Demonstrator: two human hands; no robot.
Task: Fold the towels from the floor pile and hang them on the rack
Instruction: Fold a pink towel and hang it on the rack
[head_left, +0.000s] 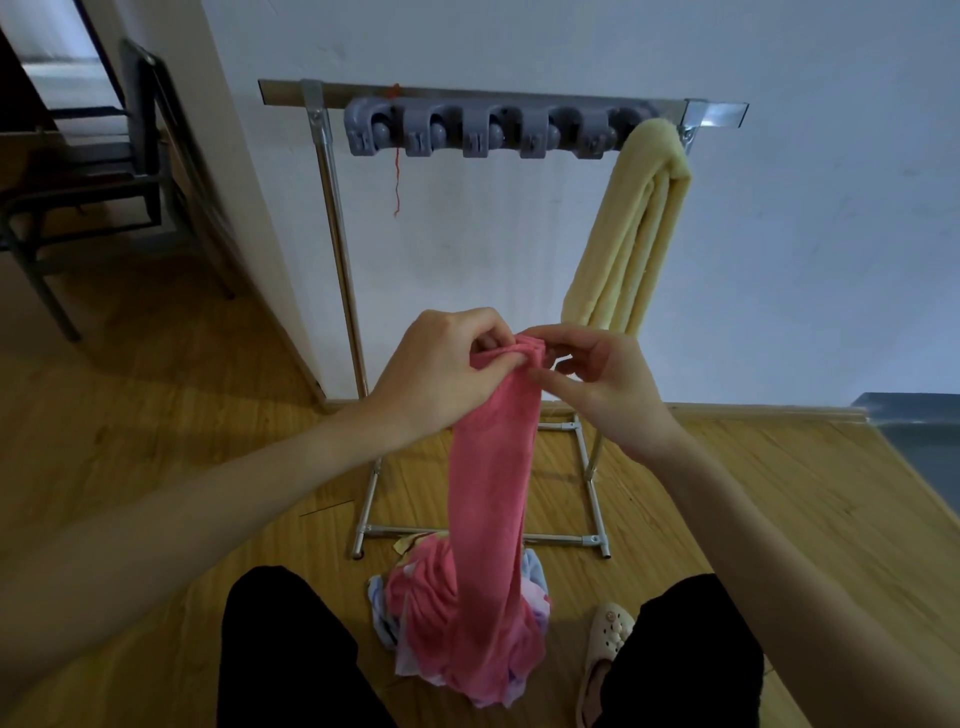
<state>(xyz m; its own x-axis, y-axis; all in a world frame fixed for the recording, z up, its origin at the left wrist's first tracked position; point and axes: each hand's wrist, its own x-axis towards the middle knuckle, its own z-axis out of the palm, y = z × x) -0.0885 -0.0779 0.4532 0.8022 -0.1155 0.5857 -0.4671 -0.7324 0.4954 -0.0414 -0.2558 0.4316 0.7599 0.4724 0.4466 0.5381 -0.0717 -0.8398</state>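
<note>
A pink towel hangs in a long narrow strip from both my hands down to the floor pile. My left hand pinches its bunched top edge from the left. My right hand pinches the same edge from the right, thumb and fingers touching the fabric. Behind stands the metal rack with a grey row of clips on its top bar. A folded yellow towel hangs over the bar's right end.
A white wall backs the rack. A dark chair stands at the left by a doorway. My black-trousered legs flank the pile, and a beige clog is on the wood floor at right.
</note>
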